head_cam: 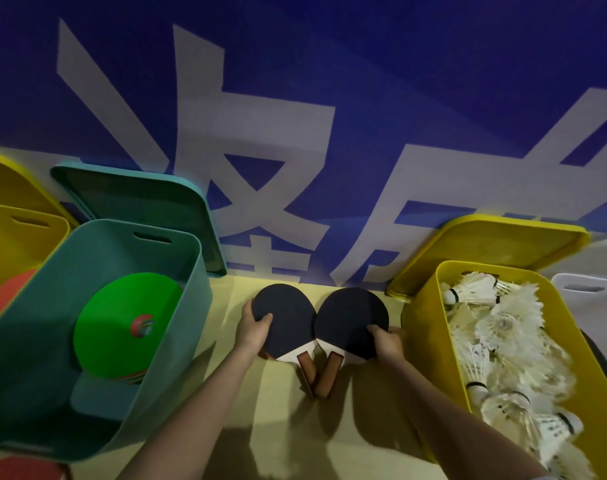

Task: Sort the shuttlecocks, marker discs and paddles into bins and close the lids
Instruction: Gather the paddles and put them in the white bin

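Two black paddles lie side by side on the pale worktop (pixel 347 427), and their brown handles cross at the tips. The left hand (pixel 255 329) pinches the edge of the left paddle (pixel 288 320), thumb on top. The right hand (pixel 386 342) pinches the edge of the right paddle (pixel 347 322) the same way. A teal bin (pixel 28 341) on the left holds a green marker disc (pixel 122 323). A yellow bin (pixel 423 327) on the right is full of white shuttlecocks (pixel 502 327). Both lids seem to lean on the blue wall behind.
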A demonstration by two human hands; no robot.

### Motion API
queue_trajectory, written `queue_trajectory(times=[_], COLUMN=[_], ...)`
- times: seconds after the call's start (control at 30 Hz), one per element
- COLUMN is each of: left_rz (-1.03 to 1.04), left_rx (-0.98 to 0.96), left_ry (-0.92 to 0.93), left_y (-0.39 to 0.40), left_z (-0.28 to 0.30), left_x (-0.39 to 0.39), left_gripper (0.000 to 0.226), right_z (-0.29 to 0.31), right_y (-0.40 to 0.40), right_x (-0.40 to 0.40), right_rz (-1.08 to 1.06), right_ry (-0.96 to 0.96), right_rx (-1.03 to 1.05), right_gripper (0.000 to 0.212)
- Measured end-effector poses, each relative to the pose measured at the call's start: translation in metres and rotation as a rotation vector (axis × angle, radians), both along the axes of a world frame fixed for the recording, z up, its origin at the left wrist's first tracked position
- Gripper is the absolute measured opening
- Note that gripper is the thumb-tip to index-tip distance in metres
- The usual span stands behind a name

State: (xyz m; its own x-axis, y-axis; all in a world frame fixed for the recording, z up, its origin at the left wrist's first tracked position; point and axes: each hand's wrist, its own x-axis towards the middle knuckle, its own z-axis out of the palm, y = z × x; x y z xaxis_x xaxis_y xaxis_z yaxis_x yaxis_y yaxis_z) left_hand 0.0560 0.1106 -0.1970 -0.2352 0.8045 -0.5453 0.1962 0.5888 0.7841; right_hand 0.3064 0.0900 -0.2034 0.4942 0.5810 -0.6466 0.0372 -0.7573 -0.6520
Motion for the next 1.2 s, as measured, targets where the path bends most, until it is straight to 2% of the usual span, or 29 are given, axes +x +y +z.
queue_trajectory(times=[0.17, 0.27, 0.4, 0.47, 0.57, 0.77, 0.93, 1.13, 1.2], left_rz=[-0.01, -0.003, 0.119, 0.165, 0.124, -0.011, -0.052, 0.049, 0.093], left_rx=[0.178, 0.318, 0.484, 0.549, 0.641, 0.696, 0.702, 0.675, 0.659], left_ry=[0.088, 0.09, 0.004, -0.062, -0.155, -0.284, -0.34, -0.308, -0.31], left_y=[-0.012, -0.024, -0.042, -0.049, -0.06, -0.095, -0.114, -0.14, -0.148], left_z=[0.021, 0.049, 0.098, 0.128, 0.169, 0.217, 0.221, 0.214, 0.208], left_x=[0.016, 0.022, 0.017, 0.021, 0.047, 0.159, 0.248, 0.321, 0.337], left_gripper=[0.056, 0.055, 0.05, 0.047, 0.043, 0.042, 0.043, 0.045, 0.045], right_z=[0.036, 0.07, 0.129, 0.154, 0.191, 0.232, 0.246, 0.237, 0.223], right_y=[-0.007, -0.017, -0.035, -0.052, -0.079, -0.125, -0.148, -0.161, -0.16], right_x=[-0.022, -0.028, -0.014, 0.004, 0.039, 0.137, 0.239, 0.376, 0.41], right_rz=[0.107, 0.164, 0.253, 0.246, 0.151, -0.104, -0.102, -0.255, -0.244], right_ry=[-0.048, -0.046, -0.072, -0.032, 0.114, 0.286, 0.204, 0.119, 0.086], right_rx=[0.252, 0.4, 0.661, 0.77, 0.894, 1.014, 1.044, 1.008, 0.957], right_gripper=[0.067, 0.065, 0.062, 0.059, 0.056, 0.05, 0.05, 0.055, 0.057])
